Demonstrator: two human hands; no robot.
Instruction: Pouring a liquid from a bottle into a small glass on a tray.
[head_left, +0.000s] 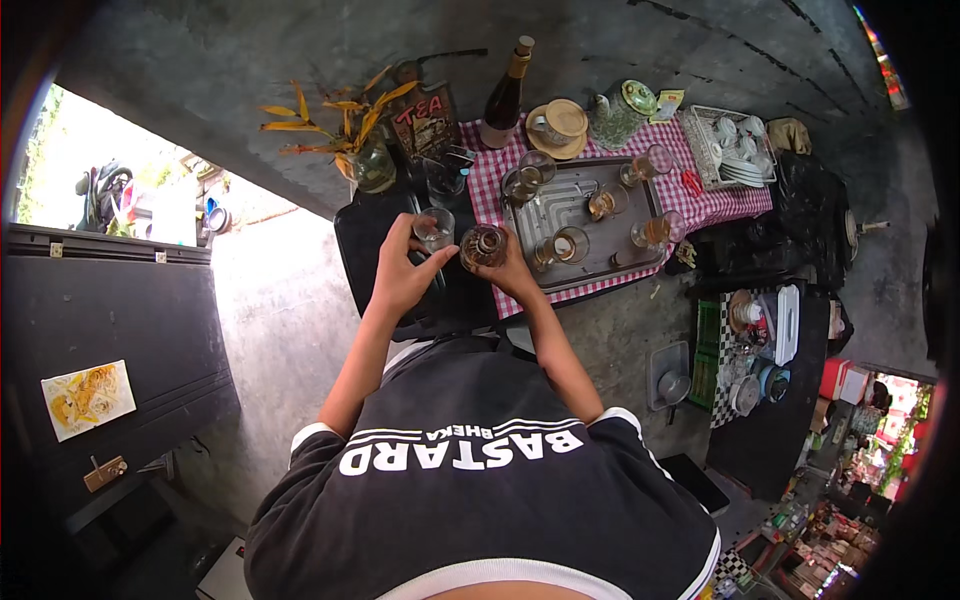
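Observation:
In my left hand (402,262) is a clear drinking glass (435,226), gripped between thumb and fingers above the black surface. My right hand (510,268) is wrapped round a ribbed glass vessel (483,243) with something dark brown in it; whether it is a jar or a tumbler is hard to make out. The two vessels are close together, side by side. Just right of my right hand lies a grey metal tray (572,232). Several glasses stand on it, among them one with brown contents (607,202) and another near my hand (568,245).
Behind the tray are a corked dark bottle (505,95), a lidded cup on a saucer (560,125) and a green speckled teapot (622,115). A white basket (730,150) holds crockery. Left stands a vase (375,168) with orange leaves. A checked cloth (690,218) lies under the tray.

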